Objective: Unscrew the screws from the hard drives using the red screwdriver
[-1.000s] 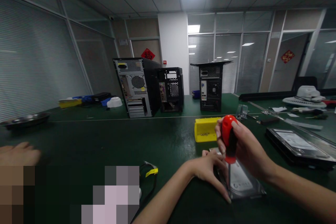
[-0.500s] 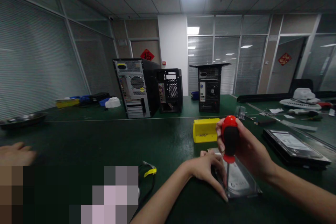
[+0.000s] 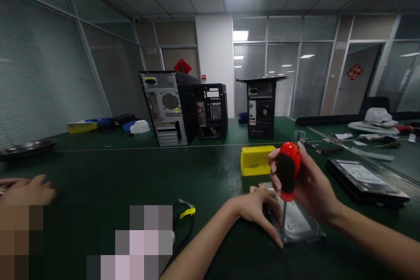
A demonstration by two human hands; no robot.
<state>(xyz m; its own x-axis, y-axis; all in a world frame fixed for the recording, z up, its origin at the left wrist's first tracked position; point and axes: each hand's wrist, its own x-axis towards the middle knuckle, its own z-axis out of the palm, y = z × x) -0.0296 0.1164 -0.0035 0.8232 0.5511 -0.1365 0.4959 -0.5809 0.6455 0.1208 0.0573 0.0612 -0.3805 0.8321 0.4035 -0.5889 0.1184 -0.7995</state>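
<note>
My right hand (image 3: 308, 186) is wrapped round the red and black handle of a screwdriver (image 3: 286, 170), held upright with its shaft pointing down onto a hard drive (image 3: 300, 225) lying flat on the green table. My left hand (image 3: 260, 210) rests on the drive's left side, fingers curved over it and steadying it near the screwdriver tip. A yellow parts bin (image 3: 256, 160) stands just behind the drive.
Three computer cases (image 3: 167, 107) (image 3: 211, 111) (image 3: 262, 105) stand at the back of the table. A black flat case (image 3: 364, 177) lies at the right. A cable with a yellow tag (image 3: 187, 214) lies at the left. Another person's hand (image 3: 26, 188) is at the far left.
The screwdriver handle has tilted slightly and turned in my right hand. My left hand stays on the drive. The other person's hand at the left shifted a little.
</note>
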